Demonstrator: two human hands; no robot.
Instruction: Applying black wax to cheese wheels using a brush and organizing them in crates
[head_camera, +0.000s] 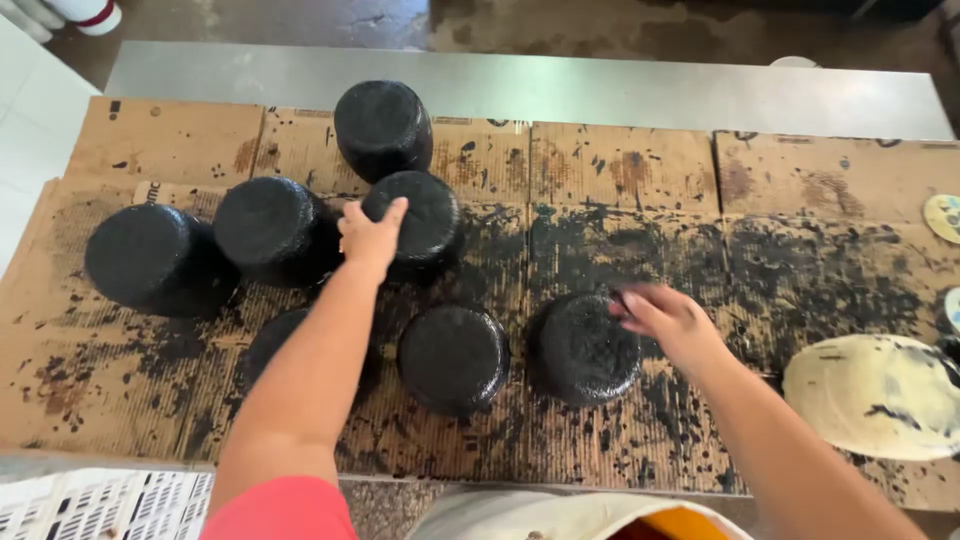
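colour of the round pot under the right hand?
Black all over, coated in glossy paint: the round pot under the right hand. Head view shows it.

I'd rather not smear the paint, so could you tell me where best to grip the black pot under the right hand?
Probably by its rounded side wall, from above on the right, where the right hand already touches the pot; another pot crowds its left side.
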